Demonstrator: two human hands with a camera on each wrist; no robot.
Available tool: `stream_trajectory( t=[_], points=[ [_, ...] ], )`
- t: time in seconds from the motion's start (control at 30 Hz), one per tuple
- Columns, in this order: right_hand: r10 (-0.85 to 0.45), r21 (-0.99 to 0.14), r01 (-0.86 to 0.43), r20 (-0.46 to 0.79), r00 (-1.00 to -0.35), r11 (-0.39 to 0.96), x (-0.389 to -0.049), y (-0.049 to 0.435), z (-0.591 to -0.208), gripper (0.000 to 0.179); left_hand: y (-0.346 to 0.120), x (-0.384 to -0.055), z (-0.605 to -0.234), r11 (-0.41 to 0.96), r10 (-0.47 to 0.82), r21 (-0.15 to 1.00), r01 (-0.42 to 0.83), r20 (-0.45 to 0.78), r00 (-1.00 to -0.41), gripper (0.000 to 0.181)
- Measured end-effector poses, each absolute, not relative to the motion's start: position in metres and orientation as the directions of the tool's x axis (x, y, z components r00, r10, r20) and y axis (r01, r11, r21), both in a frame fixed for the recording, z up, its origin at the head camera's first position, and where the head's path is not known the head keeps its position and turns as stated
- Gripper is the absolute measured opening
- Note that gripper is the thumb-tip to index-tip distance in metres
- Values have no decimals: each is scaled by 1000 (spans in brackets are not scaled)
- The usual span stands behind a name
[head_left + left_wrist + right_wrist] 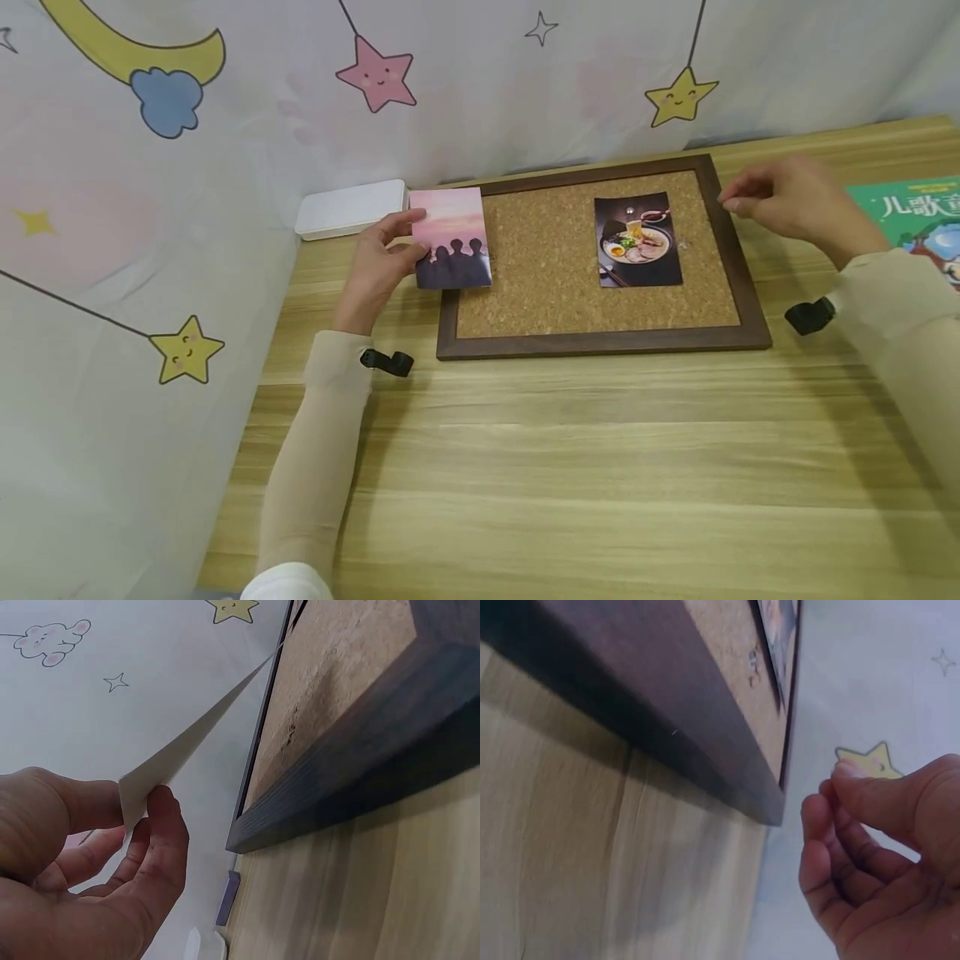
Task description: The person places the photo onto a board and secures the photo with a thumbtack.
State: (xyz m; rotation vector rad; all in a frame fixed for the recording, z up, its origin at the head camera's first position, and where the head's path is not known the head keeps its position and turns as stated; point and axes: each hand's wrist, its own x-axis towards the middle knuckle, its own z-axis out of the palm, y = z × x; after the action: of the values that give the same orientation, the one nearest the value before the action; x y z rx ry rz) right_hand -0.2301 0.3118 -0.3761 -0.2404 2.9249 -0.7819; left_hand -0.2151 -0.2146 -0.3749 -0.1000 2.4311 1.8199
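Photo print [463, 268], thin pink-and-purple rectangular paper with dark silhouettes, held tilted over left end of brown wood-framed corkboard [540, 258], left edge raised; far-edge contact unclear. Left hand [378, 268] pinches that left edge, thumb against fingers. Print should be light, springy, easily creased (glossy face may smudge), so best held by edges or corners. Right hand [791, 207] near corkboard's right side, thumb and fingertips pressed together, nothing visible between. Dark rectangular ramen-bowl photo [637, 242] lies on corkboard.

Left of the board [600, 342], the left hand [378, 262] pinches, thumb opposite fingers; by the board's right edge, the right hand [798, 204] hovers, thumb and forefinger tips together.
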Motion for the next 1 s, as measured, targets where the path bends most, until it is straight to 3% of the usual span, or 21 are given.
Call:
stream_trajectory(
  t=[1.0],
  points=[
    [-250,-560,-177,-57,-966,809,-247,251,-371,23,-128,-240,-396,349,160,935,-62,-125,-979,48]
  ],
)
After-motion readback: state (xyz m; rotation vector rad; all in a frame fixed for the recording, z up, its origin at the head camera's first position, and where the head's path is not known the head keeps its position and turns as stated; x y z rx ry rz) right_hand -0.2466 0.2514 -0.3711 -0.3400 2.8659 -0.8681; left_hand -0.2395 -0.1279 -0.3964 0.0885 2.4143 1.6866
